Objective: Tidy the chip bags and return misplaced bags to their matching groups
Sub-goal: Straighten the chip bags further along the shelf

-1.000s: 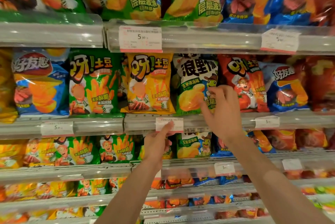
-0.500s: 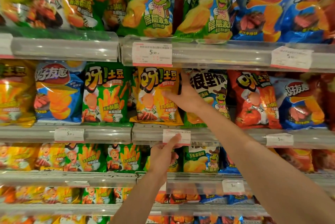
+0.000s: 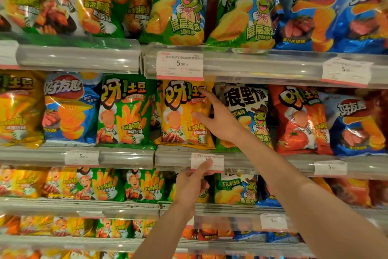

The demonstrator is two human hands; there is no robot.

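A yellow chip bag (image 3: 180,116) stands on the middle shelf between a green fries bag (image 3: 126,112) and a green-and-white frog bag (image 3: 252,112). My right hand (image 3: 218,118) grips the yellow bag's right edge, thumb on its front and fingers along the side. Further right stand a red tomato bag (image 3: 298,120) and a blue bag (image 3: 357,126). My left hand (image 3: 194,181) is lower, its index finger stretched up onto the price tag (image 3: 206,161) on the shelf rail, holding nothing.
The top shelf carries green fries bags (image 3: 96,0), two frog bags (image 3: 178,7) and blue bags (image 3: 310,13). A blue bag (image 3: 69,109) and a yellow bag (image 3: 19,109) stand at middle left. Clear rails (image 3: 79,57) with price tags front every shelf; lower shelves hold mixed bags.
My right hand moved left from the frog bag onto the yellow bag's right edge and took hold of it. The view tilted upward. My left hand stayed at the price tag.
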